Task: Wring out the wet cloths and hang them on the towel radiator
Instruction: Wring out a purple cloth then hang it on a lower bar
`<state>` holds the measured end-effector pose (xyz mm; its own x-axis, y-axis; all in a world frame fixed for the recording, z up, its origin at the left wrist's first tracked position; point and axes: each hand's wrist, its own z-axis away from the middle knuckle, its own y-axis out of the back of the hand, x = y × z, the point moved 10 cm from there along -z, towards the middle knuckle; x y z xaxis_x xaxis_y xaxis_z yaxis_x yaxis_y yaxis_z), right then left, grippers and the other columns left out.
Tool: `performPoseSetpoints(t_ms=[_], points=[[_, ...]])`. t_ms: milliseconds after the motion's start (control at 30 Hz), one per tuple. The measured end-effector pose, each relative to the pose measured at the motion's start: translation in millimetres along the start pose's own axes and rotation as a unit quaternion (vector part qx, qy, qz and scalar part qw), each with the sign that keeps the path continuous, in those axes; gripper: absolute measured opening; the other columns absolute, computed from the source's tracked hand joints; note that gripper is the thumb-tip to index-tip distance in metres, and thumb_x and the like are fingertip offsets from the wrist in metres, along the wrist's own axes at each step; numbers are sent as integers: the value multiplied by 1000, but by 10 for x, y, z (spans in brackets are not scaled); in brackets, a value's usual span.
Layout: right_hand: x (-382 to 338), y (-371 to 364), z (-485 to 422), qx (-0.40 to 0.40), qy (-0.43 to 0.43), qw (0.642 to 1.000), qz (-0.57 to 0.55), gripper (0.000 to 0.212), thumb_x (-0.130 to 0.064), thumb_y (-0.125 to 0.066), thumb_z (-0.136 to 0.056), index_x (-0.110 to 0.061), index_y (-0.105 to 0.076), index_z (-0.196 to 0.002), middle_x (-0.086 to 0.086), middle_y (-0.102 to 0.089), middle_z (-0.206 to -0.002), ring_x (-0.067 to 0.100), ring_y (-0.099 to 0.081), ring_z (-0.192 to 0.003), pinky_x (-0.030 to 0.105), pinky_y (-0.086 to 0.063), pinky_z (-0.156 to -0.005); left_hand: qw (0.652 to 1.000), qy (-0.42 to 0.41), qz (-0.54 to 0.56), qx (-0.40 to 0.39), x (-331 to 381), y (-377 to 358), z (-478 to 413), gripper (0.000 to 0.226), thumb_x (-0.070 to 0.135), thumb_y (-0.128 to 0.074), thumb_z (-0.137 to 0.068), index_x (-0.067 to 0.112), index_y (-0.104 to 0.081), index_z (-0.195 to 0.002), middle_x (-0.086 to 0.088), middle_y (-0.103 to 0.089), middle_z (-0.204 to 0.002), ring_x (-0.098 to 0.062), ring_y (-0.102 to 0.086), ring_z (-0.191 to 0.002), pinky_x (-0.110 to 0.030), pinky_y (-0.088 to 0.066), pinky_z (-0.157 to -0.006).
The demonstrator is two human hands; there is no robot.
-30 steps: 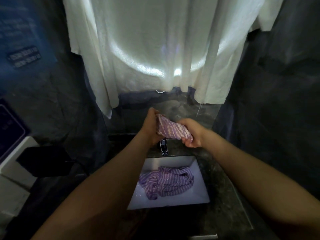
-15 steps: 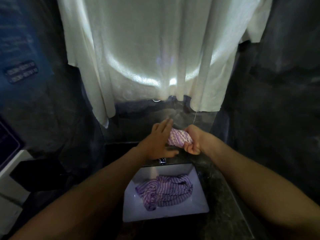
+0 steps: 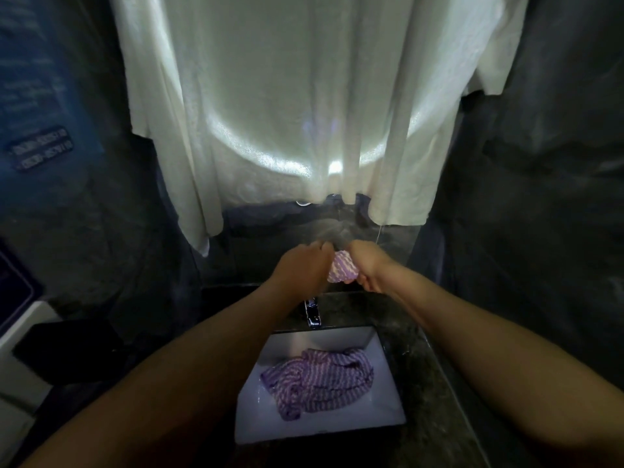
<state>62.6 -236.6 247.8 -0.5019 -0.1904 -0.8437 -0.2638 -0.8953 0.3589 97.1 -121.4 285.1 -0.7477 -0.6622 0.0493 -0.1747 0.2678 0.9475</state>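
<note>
Cloth (image 3: 342, 271) — purple-striped, bunched between left hand (image 3: 300, 270) and right hand (image 3: 371, 270), both clamped on it. Twist opposite ways, dripping over the sink (image 3: 388, 339) — another cloth (image 3: 320, 380) waits.

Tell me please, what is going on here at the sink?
A person grips one bunched purple-and-white striped cloth between the left hand and the right hand, held up near the tap, apparently wringing it. A second striped cloth lies heaped in the white sink. A large white towel hangs behind. No radiator is in view.
</note>
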Motion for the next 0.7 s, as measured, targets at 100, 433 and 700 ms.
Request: performPoseSetpoints(t_ms=[100, 433, 700], points=[[-217, 49, 4, 63, 102, 989, 90, 29, -13, -44, -97, -12, -67, -78, 10, -70, -80, 21, -67, -73, 31, -53, -64, 999, 2, 24, -24, 16, -31, -21, 34, 33, -71, -77, 15, -56, -102, -8, -68, -96, -30, -67, -85, -35, -53, -71], [-350, 126, 34, 156, 221, 962, 41, 37, -13, -56, -84, -5, -60, -49, -1, -50, -42, 18, -46, -47, 34, -36, -53, 990, 35, 81, -106, -40, -34, -74, 24, 40, -64, -75, 18, -56, -68, -1, -67, -73, -23, -65, -66, -30, -51, -61], [-323, 109, 29, 149, 264, 952, 38, 40, -13, -56, -82, -12, -52, -42, -2, -44, -42, 16, -40, -44, 33, -34, -51, 974, 13, 110, -197, 30, -204, -51, 30, 45, -61, -77, 16, -64, -67, 0, -65, -65, -20, -63, -62, -39, -58, -70]])
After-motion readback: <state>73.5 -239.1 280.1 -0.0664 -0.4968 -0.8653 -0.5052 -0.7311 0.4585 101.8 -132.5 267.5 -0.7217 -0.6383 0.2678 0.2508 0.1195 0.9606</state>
